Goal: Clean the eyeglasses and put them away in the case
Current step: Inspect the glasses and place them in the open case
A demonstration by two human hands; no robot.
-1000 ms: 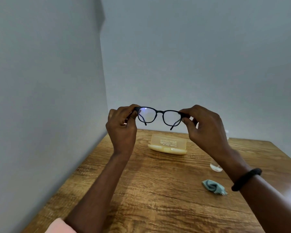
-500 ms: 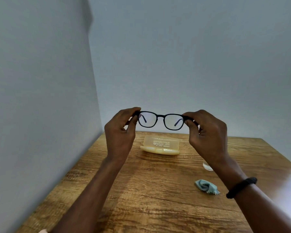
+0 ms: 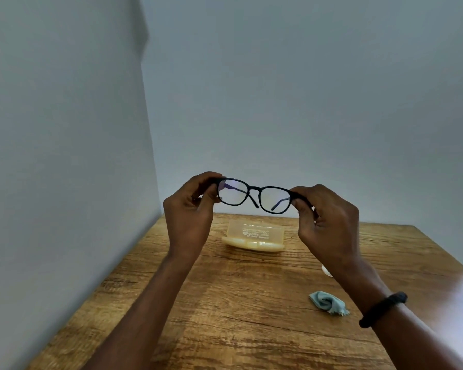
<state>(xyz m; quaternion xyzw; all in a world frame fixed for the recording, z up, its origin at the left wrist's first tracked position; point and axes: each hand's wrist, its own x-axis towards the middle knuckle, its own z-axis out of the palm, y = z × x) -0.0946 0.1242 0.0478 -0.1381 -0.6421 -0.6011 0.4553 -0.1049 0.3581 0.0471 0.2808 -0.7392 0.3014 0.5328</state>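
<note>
The black-framed eyeglasses (image 3: pixel 254 194) have risen a little against the grey wall over the last second, each hinge end pinched: left hand (image 3: pixel 190 209) and right hand (image 3: pixel 329 222) both grip closed on the frame (probably an inspection). The open translucent yellow plastic case (image 3: pixel 254 236) waits below on the wooden counter (image 3: pixel 238 303), the crumpled blue-grey cleaning cloth (image 3: pixel 328 303) lying apart.

We see two bare forearms, sleeves out of sight, and a black band (image 3: pixel 382 309) on our right wrist, lower right of frame.
</note>
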